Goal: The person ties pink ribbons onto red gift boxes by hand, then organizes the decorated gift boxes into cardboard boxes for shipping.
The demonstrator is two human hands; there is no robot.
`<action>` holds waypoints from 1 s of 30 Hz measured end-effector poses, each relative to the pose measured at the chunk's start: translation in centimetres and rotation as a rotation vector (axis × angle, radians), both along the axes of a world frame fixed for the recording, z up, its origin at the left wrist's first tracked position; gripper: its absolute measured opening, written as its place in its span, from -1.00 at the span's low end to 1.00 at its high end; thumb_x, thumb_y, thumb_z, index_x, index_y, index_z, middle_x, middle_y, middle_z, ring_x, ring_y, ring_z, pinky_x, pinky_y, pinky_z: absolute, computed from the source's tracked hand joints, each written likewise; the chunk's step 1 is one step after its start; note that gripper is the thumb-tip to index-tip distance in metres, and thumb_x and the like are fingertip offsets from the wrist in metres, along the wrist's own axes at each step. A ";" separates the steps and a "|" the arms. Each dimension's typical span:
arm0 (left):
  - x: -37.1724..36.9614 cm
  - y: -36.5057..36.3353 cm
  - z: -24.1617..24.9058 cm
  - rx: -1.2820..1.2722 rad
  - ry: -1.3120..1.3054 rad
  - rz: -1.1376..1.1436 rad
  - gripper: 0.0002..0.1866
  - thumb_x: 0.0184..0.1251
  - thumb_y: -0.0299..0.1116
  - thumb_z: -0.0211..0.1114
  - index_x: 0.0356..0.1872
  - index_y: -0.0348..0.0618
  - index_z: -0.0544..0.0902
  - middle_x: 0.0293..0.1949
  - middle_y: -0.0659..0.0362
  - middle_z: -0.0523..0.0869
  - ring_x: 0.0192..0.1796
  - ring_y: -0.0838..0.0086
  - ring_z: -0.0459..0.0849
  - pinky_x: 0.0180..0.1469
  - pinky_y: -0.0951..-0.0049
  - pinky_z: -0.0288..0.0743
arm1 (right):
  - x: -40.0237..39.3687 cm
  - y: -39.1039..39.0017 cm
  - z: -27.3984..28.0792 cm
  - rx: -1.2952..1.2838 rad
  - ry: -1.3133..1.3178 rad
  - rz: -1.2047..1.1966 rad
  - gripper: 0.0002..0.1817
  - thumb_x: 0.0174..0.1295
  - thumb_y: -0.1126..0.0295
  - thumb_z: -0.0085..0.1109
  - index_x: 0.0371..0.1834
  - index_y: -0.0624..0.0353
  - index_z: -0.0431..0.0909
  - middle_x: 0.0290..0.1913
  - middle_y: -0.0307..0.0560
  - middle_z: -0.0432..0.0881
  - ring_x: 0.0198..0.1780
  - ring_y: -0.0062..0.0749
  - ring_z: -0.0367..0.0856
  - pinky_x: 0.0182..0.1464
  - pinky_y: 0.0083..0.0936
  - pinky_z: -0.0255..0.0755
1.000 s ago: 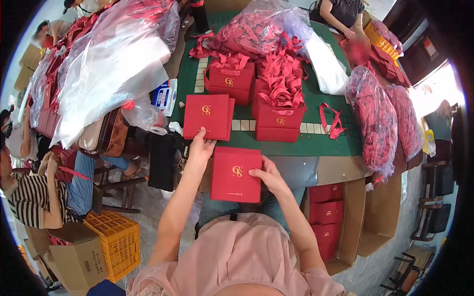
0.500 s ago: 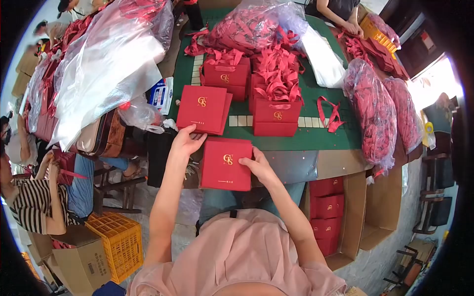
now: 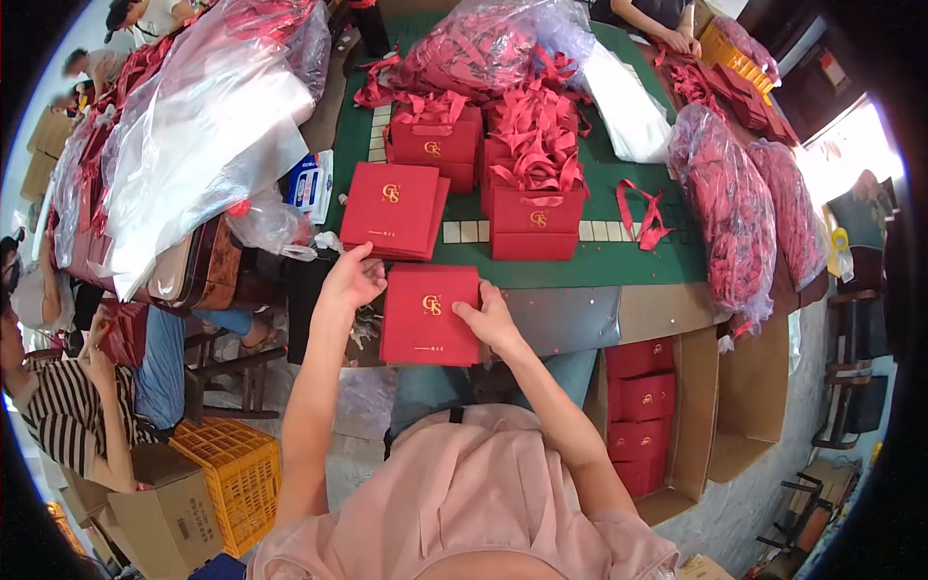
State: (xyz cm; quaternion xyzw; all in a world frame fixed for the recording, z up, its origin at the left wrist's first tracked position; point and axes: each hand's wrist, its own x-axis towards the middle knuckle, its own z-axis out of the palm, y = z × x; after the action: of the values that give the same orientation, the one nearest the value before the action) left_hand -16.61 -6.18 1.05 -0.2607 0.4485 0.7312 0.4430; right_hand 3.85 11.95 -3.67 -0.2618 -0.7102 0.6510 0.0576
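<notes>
A flat stack of red paper bags [image 3: 425,333] with a gold logo is in my right hand [image 3: 490,317], the thumb lying on top at its right edge. My left hand [image 3: 355,280] is beside the upper left corner of that stack, fingers loosely apart and nothing in them. Just above my left hand, another pile of flat red bags [image 3: 391,208] rests on the green mat [image 3: 619,278], its pieces slightly fanned. Behind it stand red bags with ribbon handles [image 3: 435,150], and to the right is a row of similar upright bags [image 3: 535,227].
Clear plastic sacks of red ribbon [image 3: 723,213] lie on the right, and a large plastic bag [image 3: 208,145] on the left. A loose ribbon [image 3: 646,215] lies on the mat. A carton [image 3: 691,425] holds red bags below the table. Other people sit nearby, one in a striped shirt [image 3: 63,406].
The held stack and both hands have shifted slightly left. My left fingers, earlier at the lower edge of the far pile, have drawn in a little. The view has shifted slightly too.
</notes>
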 end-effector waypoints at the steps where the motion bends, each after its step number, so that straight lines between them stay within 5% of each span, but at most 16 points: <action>1: 0.0 -0.2 0.1 0.000 0.000 -0.002 -0.71 0.33 -0.18 0.37 -0.08 -0.09 0.56 -0.27 0.19 0.57 -0.33 0.45 0.48 -0.30 0.42 0.35 | -0.1 -0.1 0.8 0.099 -0.032 0.020 -0.26 0.14 0.23 0.37 0.33 0.41 0.33 0.14 0.29 0.47 0.20 0.05 0.50 0.30 -0.21 0.38; 3: 0.1 -1.0 0.2 0.029 0.000 -0.062 -0.63 0.32 -0.16 0.38 -0.07 -0.23 0.55 -0.25 0.17 0.56 -0.34 0.45 0.46 -0.25 0.43 0.39 | -0.3 -0.2 2.2 0.159 -0.069 0.042 -0.22 0.14 0.19 0.37 0.35 0.39 0.31 0.15 0.30 0.44 0.21 0.08 0.49 0.29 -0.20 0.37; 8: 1.8 -2.5 1.3 0.040 0.144 -0.019 -0.72 0.34 -0.19 0.38 -0.13 -0.13 0.58 -0.32 0.22 0.61 -0.34 0.47 0.53 -0.26 0.42 0.41 | 0.9 -0.6 3.4 0.522 -0.060 -0.077 -0.27 0.15 0.11 0.41 0.27 0.33 0.39 0.09 0.29 0.49 0.13 0.06 0.56 0.17 -0.19 0.46; 10: 3.7 -2.7 2.4 -0.012 0.334 0.055 -0.72 0.38 -0.27 0.35 0.01 -0.14 0.61 -0.24 0.27 0.65 -0.29 0.55 0.57 -0.22 0.49 0.45 | 1.2 -0.1 3.4 0.271 -0.086 -0.060 -0.41 0.15 0.07 0.44 0.08 0.27 0.50 -0.13 0.14 0.63 -0.08 -0.05 0.67 0.00 -0.23 0.55; 13: 8.5 -2.2 4.4 -0.184 0.769 0.102 -0.56 0.44 -0.43 0.24 0.32 -0.19 0.49 -0.15 0.33 0.58 -0.22 0.65 0.54 -0.22 0.63 0.43 | 1.5 -0.1 4.3 0.293 -0.128 -0.090 -0.54 0.16 0.11 0.44 -0.09 0.22 0.53 -0.38 -0.04 0.66 -0.30 -0.21 0.69 -0.16 -0.32 0.57; 19: 17.5 -1.7 4.2 -0.366 1.301 0.122 -0.72 0.36 -0.61 0.23 0.07 -0.22 0.58 -0.07 0.21 0.57 -0.16 0.63 0.54 -0.11 0.59 0.47 | 1.3 0.9 1.5 -0.004 0.184 -0.165 -0.76 0.34 0.33 0.29 -0.10 0.24 0.51 -0.38 -0.21 0.66 -0.33 -0.62 0.59 -0.22 -0.61 0.48; 22: 20.2 -1.2 5.5 -0.507 1.649 -0.134 -0.79 0.16 -0.61 0.39 -0.18 -0.16 0.69 -0.17 0.09 0.63 -0.21 0.36 0.62 -0.17 0.45 0.52 | 2.3 2.2 2.9 -0.183 0.233 -0.217 -0.84 0.43 0.38 0.18 -0.07 0.22 0.51 -0.26 -0.25 0.66 -0.23 -0.68 0.56 -0.13 -0.66 0.45; 24: 20.4 -0.1 5.6 -0.408 1.951 -0.270 -0.71 0.04 -0.60 0.44 -0.18 -0.09 0.71 -0.18 0.14 0.64 -0.21 0.24 0.63 -0.16 0.34 0.53 | 3.8 4.0 3.5 -0.147 0.194 -0.240 -0.83 0.44 0.37 0.17 -0.05 0.23 0.53 -0.22 -0.25 0.67 -0.18 -0.68 0.57 -0.09 -0.63 0.46; 27: 20.1 1.8 5.0 -0.389 2.078 -0.552 -0.62 -0.03 -0.43 0.53 -0.10 0.01 0.70 -0.05 0.18 0.65 -0.01 0.18 0.63 0.03 0.18 0.50 | 7.2 7.5 3.7 -0.108 0.205 -0.307 -0.85 0.44 0.38 0.17 -0.04 0.20 0.55 -0.24 -0.32 0.66 -0.21 -0.72 0.54 -0.14 -0.68 0.45; 30: 18.7 3.6 6.3 -0.468 2.079 -0.929 -0.52 0.01 -0.35 0.48 0.04 -0.04 0.63 0.17 0.08 0.55 0.35 0.13 0.40 0.31 0.03 0.29 | 10.6 10.8 2.8 -0.134 0.171 -0.358 -0.87 0.45 0.40 0.14 -0.05 0.21 0.55 -0.27 -0.32 0.66 -0.26 -0.75 0.53 -0.20 -0.70 0.43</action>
State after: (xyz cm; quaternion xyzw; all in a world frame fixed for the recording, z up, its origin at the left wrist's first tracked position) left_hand 2.06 -2.54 7.36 0.5791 0.7725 0.2593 0.0278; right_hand 14.48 22.75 -0.89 -0.3308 -0.6000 0.6960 0.2150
